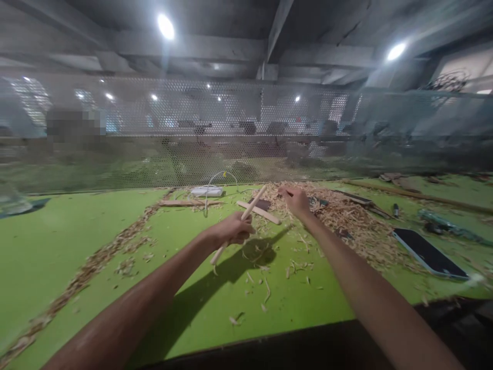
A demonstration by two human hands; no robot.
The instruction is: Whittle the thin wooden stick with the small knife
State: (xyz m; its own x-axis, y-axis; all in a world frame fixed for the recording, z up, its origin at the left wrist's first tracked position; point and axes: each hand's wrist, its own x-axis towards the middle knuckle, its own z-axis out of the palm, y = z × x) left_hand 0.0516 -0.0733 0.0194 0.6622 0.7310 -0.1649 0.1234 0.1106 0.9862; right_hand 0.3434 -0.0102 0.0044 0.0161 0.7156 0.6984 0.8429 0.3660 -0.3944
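Note:
My left hand [235, 229] is closed around a pale wooden stick [254, 203], which slants from lower left to upper right above the green table [215, 308]. Beside the big pile of wood shavings [346, 221], my right hand [296, 201] has its fingers drawn together; what they hold, if anything, is too small to make out. Between the hands and a little beyond them, a second pale stick [265, 214] lies on the table, with a dark flat piece [261, 204] close by.
A phone [429, 252] lies at the right. Behind the hands are a white power strip [207, 191] with a cable and a flat wood strip [185, 203]. A perforated screen [185, 154] stands along the back. Shavings trail down the left.

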